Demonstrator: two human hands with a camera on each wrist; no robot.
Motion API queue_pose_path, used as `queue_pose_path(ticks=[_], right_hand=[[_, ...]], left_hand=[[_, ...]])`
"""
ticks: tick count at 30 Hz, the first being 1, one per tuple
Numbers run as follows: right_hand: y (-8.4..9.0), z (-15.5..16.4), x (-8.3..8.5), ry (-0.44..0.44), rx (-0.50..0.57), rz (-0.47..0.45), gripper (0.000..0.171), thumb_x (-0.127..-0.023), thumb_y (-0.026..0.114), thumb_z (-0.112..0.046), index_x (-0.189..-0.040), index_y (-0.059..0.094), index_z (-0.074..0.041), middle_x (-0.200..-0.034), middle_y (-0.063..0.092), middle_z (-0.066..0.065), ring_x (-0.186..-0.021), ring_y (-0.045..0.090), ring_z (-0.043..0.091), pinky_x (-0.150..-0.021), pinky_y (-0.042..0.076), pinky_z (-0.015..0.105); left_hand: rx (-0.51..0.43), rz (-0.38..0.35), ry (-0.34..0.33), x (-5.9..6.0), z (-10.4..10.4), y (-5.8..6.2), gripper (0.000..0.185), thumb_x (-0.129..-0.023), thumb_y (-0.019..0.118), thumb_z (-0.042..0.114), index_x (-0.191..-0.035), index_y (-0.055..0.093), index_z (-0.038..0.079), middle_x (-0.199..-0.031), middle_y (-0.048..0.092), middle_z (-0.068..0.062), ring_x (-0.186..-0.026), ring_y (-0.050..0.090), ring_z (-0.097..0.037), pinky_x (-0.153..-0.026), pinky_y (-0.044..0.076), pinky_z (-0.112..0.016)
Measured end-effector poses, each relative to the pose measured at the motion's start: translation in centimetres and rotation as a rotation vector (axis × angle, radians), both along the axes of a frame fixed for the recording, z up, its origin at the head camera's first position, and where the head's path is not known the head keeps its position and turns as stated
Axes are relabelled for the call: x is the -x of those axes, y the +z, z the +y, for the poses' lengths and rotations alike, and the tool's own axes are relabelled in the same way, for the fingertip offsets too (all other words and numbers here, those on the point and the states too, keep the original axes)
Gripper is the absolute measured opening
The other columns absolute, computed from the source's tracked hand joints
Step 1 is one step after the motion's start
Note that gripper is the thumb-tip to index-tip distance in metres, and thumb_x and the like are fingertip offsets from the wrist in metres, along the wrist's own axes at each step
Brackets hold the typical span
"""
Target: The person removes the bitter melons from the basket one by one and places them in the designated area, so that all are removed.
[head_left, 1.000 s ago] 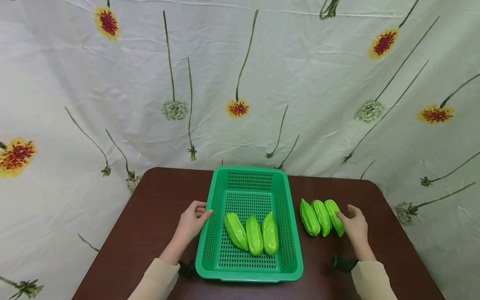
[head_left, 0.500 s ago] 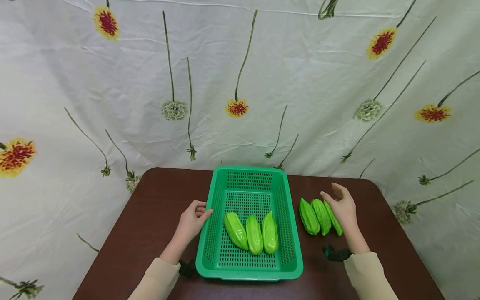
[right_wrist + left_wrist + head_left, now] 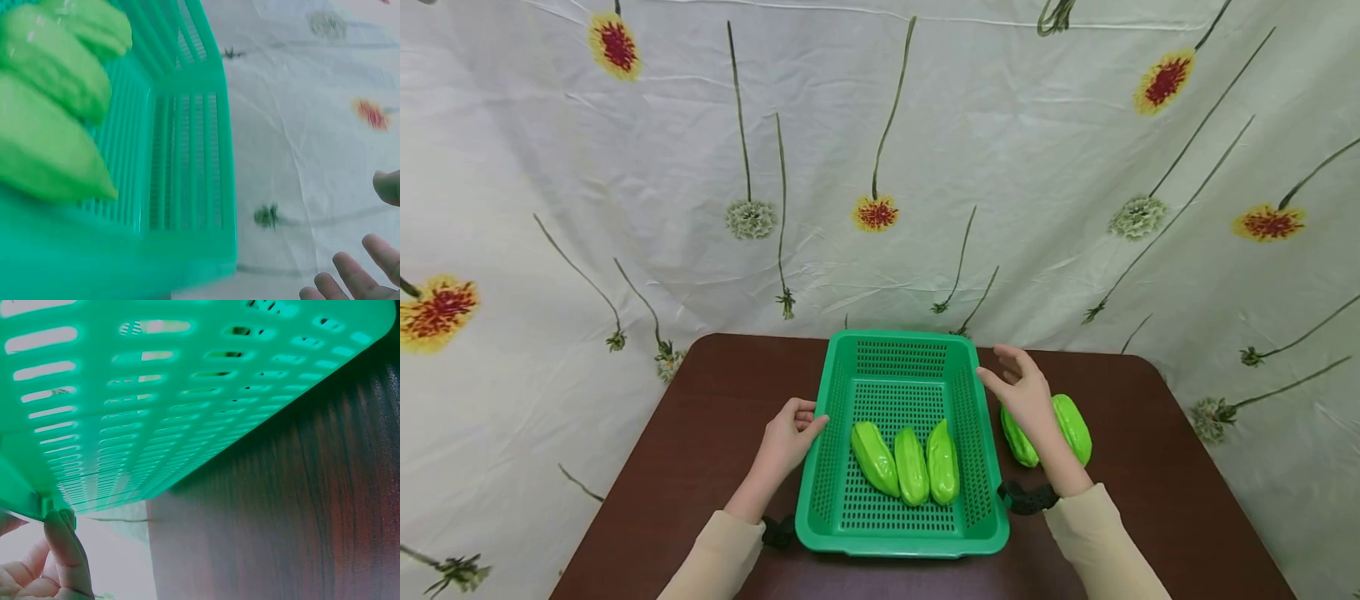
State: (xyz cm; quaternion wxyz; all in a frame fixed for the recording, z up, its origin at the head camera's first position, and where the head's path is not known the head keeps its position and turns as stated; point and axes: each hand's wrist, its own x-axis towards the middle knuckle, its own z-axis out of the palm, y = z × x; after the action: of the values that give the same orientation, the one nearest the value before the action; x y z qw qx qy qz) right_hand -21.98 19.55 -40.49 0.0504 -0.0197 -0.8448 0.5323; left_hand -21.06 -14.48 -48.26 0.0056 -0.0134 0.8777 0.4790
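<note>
A green plastic basket (image 3: 917, 547) holds three shiny, ridged bitter melons (image 3: 912, 468), lying side by side in its near half. At its left side, my left hand (image 3: 784, 440) pinches the rim between thumb and fingers; the left wrist view shows curled fingers (image 3: 62, 553) under that rim. My right hand (image 3: 1022, 392) is raised beside the far right part of the basket, fingers loosely spread, thumb tip close to the rim, holding nothing. Partly covered by the right forearm, more bitter melons (image 3: 1072, 429) lie on the table to the basket's right.
The dark brown wooden table (image 3: 730, 392) has rounded far corners. Behind it hangs a white cloth (image 3: 820, 283) printed with flowers. A black wrist strap (image 3: 1028, 497) sits on the right wrist.
My right hand has moved left and away, from the loose bitter melons to the basket's right rim. The left hand stays on the left rim, and the basket has not visibly moved.
</note>
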Motion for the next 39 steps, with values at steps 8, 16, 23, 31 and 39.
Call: queue_pose_path(ticks=[8,16,23,31,39], right_hand=[[-1.0,-4.7,0.6,0.1,-0.038,0.002,0.057,-0.093,0.071,-0.024,-0.143,0.048,-0.008,-0.149,0.045,0.013,-0.138,0.042,0.032,-0.111,0.04,0.049],[-2.8,-8.7,0.9,0.172,-0.07,-0.012,0.054,-0.091,0.073,-0.022,-0.138,0.053,-0.006,-0.141,0.053,0.015,-0.131,0.048,0.035,-0.106,0.044,0.049],[-4.1,-10.7,1.1,0.245,-0.15,-0.056,0.054,-0.091,0.072,-0.027,-0.138,0.054,-0.005,-0.139,0.055,0.014,-0.128,0.051,0.037,-0.099,0.048,0.052],[-5.7,-12.0,1.5,0.31,-0.213,-0.114,0.061,-0.088,0.075,-0.031,-0.137,0.053,-0.002,-0.138,0.056,0.017,-0.126,0.052,0.038,-0.095,0.05,0.052],[-6.7,-13.3,1.3,0.373,-0.285,-0.167,0.065,-0.085,0.078,-0.027,-0.137,0.051,0.001,-0.135,0.056,0.022,-0.123,0.054,0.039,-0.097,0.048,0.052]], left_hand=[[0.03,0.018,-0.003,0.0,0.3,0.3,0.032,-0.096,0.065,0.018,-0.12,0.058,-0.002,-0.107,0.063,-0.019,-0.097,0.062,-0.03,-0.075,0.054,-0.039],[0.075,0.04,0.001,-0.1,0.6,0.5,0.033,-0.095,0.067,0.018,-0.12,0.059,-0.003,-0.105,0.065,-0.019,-0.094,0.064,-0.029,-0.073,0.055,-0.039],[0.089,0.049,0.009,-0.2,0.7,0.6,0.033,-0.094,0.067,0.017,-0.119,0.06,-0.003,-0.105,0.065,-0.019,-0.093,0.064,-0.029,-0.073,0.055,-0.039],[0.096,0.054,0.01,-0.3,0.9,0.6,0.033,-0.094,0.067,0.017,-0.119,0.06,-0.004,-0.103,0.065,-0.018,-0.091,0.064,-0.027,-0.072,0.054,-0.038],[0.095,0.044,0.018,-0.3,0.7,0.7,0.034,-0.095,0.067,0.018,-0.12,0.06,-0.003,-0.104,0.065,-0.018,-0.091,0.063,-0.027,-0.071,0.054,-0.038]])
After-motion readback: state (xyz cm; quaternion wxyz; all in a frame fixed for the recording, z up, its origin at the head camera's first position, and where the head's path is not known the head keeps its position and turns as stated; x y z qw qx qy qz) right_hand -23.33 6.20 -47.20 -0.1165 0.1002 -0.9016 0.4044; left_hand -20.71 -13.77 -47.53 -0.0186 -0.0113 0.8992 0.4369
